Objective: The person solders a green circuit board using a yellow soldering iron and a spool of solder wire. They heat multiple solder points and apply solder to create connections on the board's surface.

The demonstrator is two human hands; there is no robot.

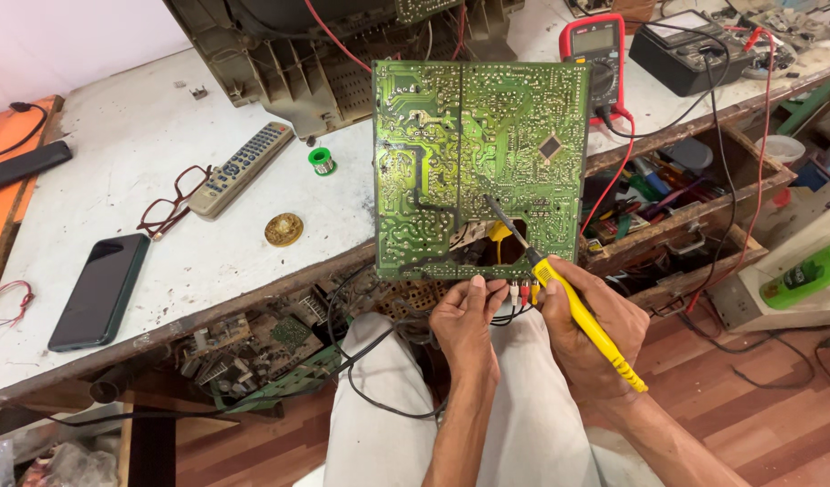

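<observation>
Sitting at the near edge of the worktop point(144, 135), the person works over their own knees, both hands close together just below a green circuit board point(481, 167). The right hand point(584, 335) is closed around a yellow soldering iron point(588, 323), fingers wrapped tight on the handle. The iron's long axis runs from lower right, by the wrist, up and to the left, and its dark tip touches the board's solder side near the lower middle, just above a cut-out in the board. The left hand point(466, 323) sits just to the left of the iron, its fingertips pinching the board's bottom edge beside a bunch of red, white and yellow plugs point(524, 290). So the board lies up and away from both hands, propped steeply against the worktop's edge, and the right hand is the one whose tool reaches it. Farther back stand a grey set casing point(288, 72) and a red multimeter point(598, 50).
</observation>
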